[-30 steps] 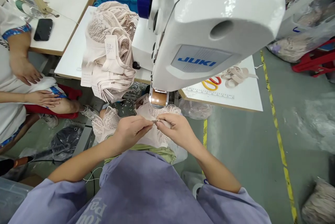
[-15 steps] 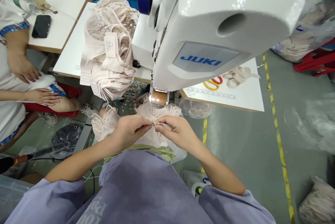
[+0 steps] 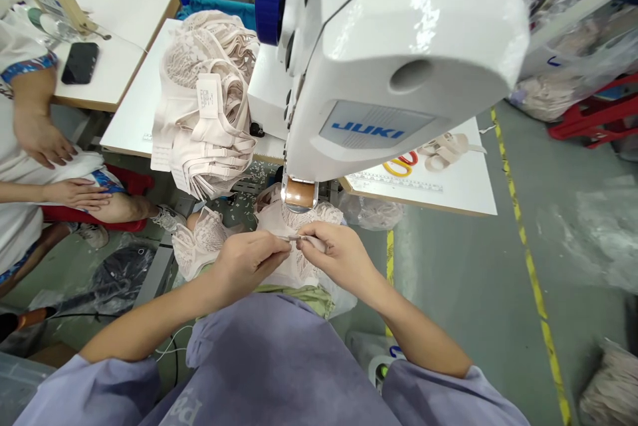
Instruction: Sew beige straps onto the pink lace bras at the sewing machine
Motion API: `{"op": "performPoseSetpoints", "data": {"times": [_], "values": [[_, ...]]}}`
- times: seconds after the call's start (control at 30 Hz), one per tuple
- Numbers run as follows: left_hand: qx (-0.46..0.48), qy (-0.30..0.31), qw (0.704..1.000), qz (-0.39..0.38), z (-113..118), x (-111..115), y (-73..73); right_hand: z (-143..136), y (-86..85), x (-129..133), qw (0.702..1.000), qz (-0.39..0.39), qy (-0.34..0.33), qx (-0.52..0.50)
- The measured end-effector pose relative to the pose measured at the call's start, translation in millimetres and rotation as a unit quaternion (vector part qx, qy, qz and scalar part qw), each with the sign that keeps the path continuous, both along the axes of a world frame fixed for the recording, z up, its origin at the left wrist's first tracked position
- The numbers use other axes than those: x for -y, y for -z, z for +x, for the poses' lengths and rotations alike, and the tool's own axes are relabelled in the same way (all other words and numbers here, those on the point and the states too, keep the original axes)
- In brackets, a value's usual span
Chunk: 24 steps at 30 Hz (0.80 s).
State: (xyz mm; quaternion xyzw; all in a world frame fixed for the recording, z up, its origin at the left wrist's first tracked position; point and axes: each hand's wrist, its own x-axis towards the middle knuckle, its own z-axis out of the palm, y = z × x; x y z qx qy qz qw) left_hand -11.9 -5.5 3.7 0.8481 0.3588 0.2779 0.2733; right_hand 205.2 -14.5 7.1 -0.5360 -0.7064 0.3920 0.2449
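Head view: left fingers (image 3: 280, 244) and right fingers (image 3: 305, 240) pinch narrow strip (image 3: 294, 238) above beige openwork lace (image 3: 325, 214).

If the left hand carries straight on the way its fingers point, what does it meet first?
Most likely the right hand, just beyond the narrow strip that the left hand pinches; exact depth is unclear.

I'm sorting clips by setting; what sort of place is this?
Likely a garment factory's sewing floor: a JUKI machine, a pile of beige lace bras and yellow floor tape.
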Motion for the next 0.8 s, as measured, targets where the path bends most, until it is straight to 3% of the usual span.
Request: {"op": "performPoseSetpoints", "data": {"times": [0.17,0.4,0.53,0.8], "values": [[-0.009,-0.005,1.000,0.021,3,-4,0.7,-2,-3.7,-2,1.000,0.001,-0.017,-0.009],[-0.003,-0.013,1.000,0.000,2,-6,2.3,2,-8.8,-10,0.987,-0.123,-0.040,-0.094],[0.010,-0.011,1.000,-0.026,2,-6,3.7,5,-9.3,-13,0.980,-0.157,-0.055,-0.111],[0.001,0.000,0.996,-0.094,4,-11,-2.4,9,-11.4,-11,0.983,-0.140,-0.081,-0.085]]}}
